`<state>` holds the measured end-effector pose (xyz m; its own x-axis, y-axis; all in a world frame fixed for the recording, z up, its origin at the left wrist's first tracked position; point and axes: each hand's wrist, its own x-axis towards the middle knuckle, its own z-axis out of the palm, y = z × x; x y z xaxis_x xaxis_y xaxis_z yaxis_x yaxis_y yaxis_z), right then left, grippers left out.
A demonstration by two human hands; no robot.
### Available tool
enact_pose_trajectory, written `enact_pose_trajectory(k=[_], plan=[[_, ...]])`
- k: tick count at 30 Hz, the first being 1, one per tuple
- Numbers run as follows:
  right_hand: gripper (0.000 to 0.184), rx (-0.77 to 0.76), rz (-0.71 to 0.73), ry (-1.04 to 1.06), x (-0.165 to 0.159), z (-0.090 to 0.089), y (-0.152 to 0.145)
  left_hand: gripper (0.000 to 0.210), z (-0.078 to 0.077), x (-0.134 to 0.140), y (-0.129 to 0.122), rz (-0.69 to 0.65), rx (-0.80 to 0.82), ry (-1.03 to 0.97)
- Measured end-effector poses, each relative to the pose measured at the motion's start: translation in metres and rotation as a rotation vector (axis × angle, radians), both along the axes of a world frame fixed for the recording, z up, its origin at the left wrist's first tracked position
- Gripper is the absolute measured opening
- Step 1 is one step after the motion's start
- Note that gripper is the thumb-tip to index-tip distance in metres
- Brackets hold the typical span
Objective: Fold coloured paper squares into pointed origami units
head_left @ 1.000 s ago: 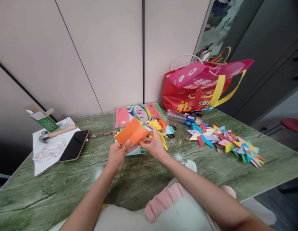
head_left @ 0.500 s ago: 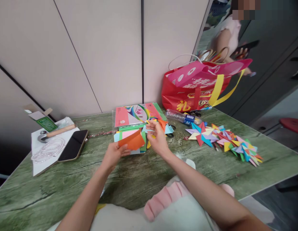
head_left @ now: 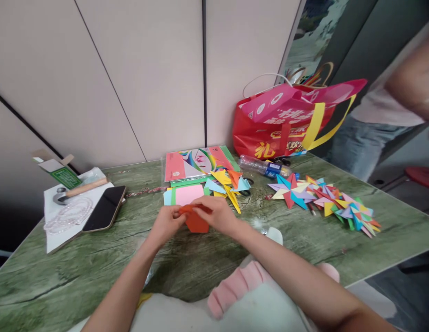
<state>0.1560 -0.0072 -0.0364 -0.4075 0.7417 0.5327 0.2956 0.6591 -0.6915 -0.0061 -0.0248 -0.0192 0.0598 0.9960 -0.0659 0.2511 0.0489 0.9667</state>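
Both of my hands pinch the upper edge of an orange sheet of origami paper (head_left: 198, 224), which hangs folded between them over the table. My left hand (head_left: 168, 222) grips its left end, and my right hand (head_left: 217, 213) holds the top right with the fingers bent over it. Just behind lies a stack of coloured paper (head_left: 187, 193) with a pink sheet uppermost, partly covered by my hands. Close beyond my right hand is a small pile of folded pieces (head_left: 229, 186) in yellow, light blue and orange.
At the back are a paper pack (head_left: 197, 165), a plastic bottle (head_left: 266, 168) and a red bag (head_left: 270, 133). Folded paper stars (head_left: 321, 198) lie right. A phone (head_left: 105, 208), hammer (head_left: 79, 189) and bead string (head_left: 69, 216) sit left. A person (head_left: 390, 101) stands beyond the table.
My right hand has come down from above the folded pieces and now grips the orange paper. The paper has turned and sits lower. The person at the right has moved closer.
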Motion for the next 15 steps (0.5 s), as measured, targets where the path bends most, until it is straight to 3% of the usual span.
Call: enact_pose_trajectory(k=[6,11,15], plan=[[0.014,-0.227,-0.105,0.231,-0.0014,-0.0026,0.0057,0.026,-0.0026,-0.0014,0.0016,0.073,-0.012,-0.181],[0.023,-0.198,-0.001,0.204,0.0002,-0.001,0.0065,0.033,-0.0029,-0.0013,0.0009,0.068,0.007,-0.138],[0.018,-0.195,0.082,0.196,0.0007,0.0039,0.0037,0.034,-0.0022,-0.0023,0.0012,0.081,0.041,-0.092]])
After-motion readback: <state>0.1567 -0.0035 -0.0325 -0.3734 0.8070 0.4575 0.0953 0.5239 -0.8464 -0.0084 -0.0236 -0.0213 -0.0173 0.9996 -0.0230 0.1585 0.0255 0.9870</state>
